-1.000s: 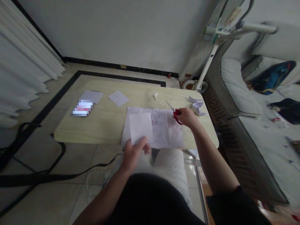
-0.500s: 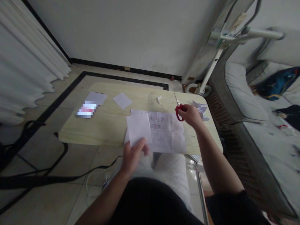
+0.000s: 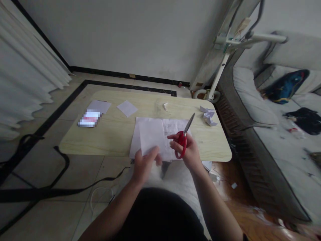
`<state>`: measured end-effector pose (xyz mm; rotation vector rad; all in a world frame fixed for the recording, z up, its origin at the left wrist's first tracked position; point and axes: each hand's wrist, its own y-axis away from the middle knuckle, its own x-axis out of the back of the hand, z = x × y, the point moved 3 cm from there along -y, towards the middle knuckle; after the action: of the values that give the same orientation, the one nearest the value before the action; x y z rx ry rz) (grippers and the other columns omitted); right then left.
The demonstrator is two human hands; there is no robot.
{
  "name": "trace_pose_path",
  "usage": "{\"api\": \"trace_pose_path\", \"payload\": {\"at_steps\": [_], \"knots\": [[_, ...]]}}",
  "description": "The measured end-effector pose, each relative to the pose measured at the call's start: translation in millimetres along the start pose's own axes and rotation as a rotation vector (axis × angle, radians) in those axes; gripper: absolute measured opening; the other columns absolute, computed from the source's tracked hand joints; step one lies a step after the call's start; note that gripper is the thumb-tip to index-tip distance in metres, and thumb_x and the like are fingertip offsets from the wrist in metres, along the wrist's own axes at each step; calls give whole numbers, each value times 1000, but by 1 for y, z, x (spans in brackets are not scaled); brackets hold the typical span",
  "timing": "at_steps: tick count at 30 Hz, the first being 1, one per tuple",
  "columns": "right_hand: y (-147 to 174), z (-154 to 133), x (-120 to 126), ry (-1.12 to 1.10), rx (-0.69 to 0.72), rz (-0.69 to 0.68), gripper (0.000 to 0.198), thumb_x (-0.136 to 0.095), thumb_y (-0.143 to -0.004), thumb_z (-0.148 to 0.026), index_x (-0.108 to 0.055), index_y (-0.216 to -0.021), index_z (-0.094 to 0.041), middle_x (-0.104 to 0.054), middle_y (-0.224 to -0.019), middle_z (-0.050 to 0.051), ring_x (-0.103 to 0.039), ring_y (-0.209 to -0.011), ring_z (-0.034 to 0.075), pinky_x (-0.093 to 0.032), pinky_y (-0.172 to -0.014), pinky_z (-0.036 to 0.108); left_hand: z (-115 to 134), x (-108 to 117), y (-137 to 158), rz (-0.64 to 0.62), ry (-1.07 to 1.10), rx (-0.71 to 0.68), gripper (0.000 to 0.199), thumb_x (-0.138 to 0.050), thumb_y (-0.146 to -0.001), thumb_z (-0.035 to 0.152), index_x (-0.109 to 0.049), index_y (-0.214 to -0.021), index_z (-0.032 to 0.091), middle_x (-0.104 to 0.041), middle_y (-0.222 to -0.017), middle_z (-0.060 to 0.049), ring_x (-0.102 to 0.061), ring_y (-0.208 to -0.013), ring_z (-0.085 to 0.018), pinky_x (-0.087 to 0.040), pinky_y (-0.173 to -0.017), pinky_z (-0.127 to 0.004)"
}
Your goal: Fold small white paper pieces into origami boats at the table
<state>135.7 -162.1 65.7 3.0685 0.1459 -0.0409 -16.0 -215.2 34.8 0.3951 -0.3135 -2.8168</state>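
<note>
At the lower centre of the frame, a person's left hand (image 3: 144,164) pinched a blank sheet (image 3: 152,134) by its bottom edge between thumb and fingers, while the right hand (image 3: 190,151), near it, had its grip closed around red-handled scissors (image 3: 185,134), blades angled toward the upper right. Underneath, a printed sheet (image 3: 170,128) lay on the pale tabletop (image 3: 107,134); whether the two papers touched could not be told, and with them so close a stray snip could have caught the print. The one-edge pinch might have let the blank sheet bend or slip, and the bare blade could have nicked a finger had the hands crossed. Folded paper (image 3: 208,115), right of centre, looked light enough to be knocked off by a careless sweep. Nothing in view could be made out as a container; a square sheet (image 3: 127,108), left of centre, lay directly on the tabletop.
</note>
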Motion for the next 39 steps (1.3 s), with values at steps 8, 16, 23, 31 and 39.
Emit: {"api": "trace_pose_path", "payload": {"at_steps": [8,16,23,31,39], "knots": [[6,2,-5,21,35,-107,22,-73,-71,-29,-57,-84,-20,-69,-85,3,-59,-68,14,-47,-61,26,6,0,10,27,-20,55,26,-69,-75,35,-60,-63,14,-58,-46,0,-52,-40,-10,-42,-44,-22],[10,-4,-7,13,39,-135,19,-70,-73,-26,-54,-81,-21,-61,-72,-3,-53,-57,11,-44,-55,24,2,-2,11,-39,19,45,24,-69,-76,34,-61,-66,13,-60,-48,0,-53,-40,-11,-42,-42,-23],[9,0,-3,140,188,-110,13,-67,-76,-22,-54,-79,-20,-58,-74,-2,-51,-62,11,-44,-58,25,-4,-1,14,-40,25,68,24,-70,-76,35,-63,-70,13,-61,-49,0,-54,-41,-11,-43,-43,-23],[9,4,-2,291,298,-39,11,-64,-79,-21,-54,-80,-21,-61,-77,0,-55,-67,14,-46,-66,28,-6,-2,14,-48,35,73,27,-70,-76,37,-63,-67,13,-61,-49,-1,-53,-41,-11,-42,-42,-23],[9,0,-1,338,356,-2,10,-64,-81,-20,-54,-81,-21,-62,-76,0,-55,-67,14,-45,-67,29,-10,-1,15,-63,36,80,28,-70,-77,38,-62,-64,14,-60,-49,0,-53,-42,-11,-42,-44,-23]]}}
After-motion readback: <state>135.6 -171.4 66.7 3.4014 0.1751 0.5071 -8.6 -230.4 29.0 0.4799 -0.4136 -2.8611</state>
